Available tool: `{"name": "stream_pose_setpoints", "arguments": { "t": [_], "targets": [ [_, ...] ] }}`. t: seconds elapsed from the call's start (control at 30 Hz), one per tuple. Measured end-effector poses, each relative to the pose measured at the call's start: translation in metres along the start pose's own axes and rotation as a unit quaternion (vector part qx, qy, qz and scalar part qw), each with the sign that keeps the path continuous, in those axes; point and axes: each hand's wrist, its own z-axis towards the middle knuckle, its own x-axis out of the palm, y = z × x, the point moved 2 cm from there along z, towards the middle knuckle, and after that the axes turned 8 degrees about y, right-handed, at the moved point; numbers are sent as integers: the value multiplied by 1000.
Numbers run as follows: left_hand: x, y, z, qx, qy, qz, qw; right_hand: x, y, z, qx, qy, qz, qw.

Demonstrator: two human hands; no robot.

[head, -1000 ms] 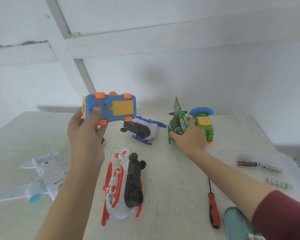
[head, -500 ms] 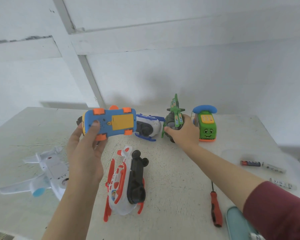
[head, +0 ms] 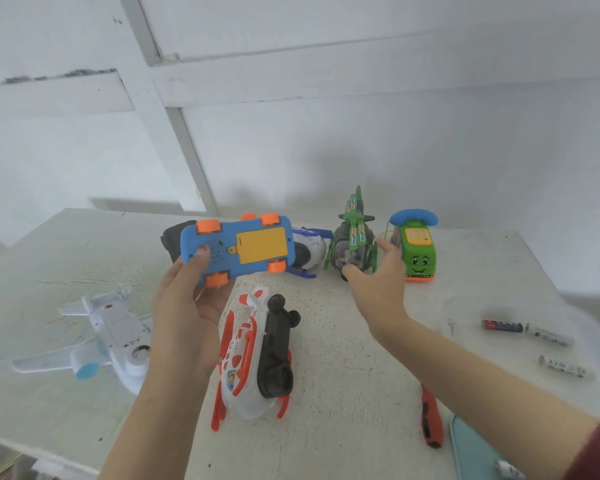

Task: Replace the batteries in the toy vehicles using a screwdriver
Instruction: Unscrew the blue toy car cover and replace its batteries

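**Person at a white desk (head: 343, 375), viewed from above the hands.** The left hand (head: 184, 317) is raised over the desk and grasps a blue car (head: 238, 245) by one end. Its thumb presses on the car's underside and its fingers curl behind.

The car is turned underside up toward the person. It shows orange wheels and a yellow cover (head: 262, 244), in place at the middle of the base.

The right hand (head: 378, 282) is released, with its fingers spread and relaxed. It reaches to the far side of the desk, just beside a green helicopter (head: 352, 240) that stands upright. The thumb lies at the helicopter's foot; whether it touches cannot be told.

Just right of that hand stands a green phone toy (head: 418, 258) with a blue handset on top. A blue-white helicopter (head: 310, 249) lies behind the car and is partly hidden by it.

At mid-desk, between the two forearms, a red helicopter (head: 253, 355) lies on its side with its black underside showing. A white plane (head: 108, 337) lies belly up at the left, well apart from the other toys.

The red-handled screwdriver (head: 430, 417) lies on the near right part of the desk, its shaft hidden under the right forearm. Loose batteries (head: 503, 326) lie farther right. A teal case (head: 471, 448) shows at the lower right corner.
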Motion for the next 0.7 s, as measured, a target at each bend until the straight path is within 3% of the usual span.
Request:
{"name": "stream_pose_setpoints", "arguments": {
  "t": [0.07,0.13,0.23,0.3,0.43,0.7],
  "targets": [
    [7,1,-11,-12,11,-29,999,-8,15,-25,16,47,100,994],
    [14,4,-20,-20,38,-38,998,-15,31,-44,32,155,185,970],
    [23,15,-38,-32,85,-37,995,-22,46,-58,29,299,208,931],
    [29,24,-54,-41,117,-18,992,-26,47,-60,34,340,233,911],
    [27,43,-71,-45,179,27,982,-45,42,-56,29,324,275,905],
    [20,61,-79,-7,246,295,923,-78,43,-47,-11,300,136,944]
  ]
}}
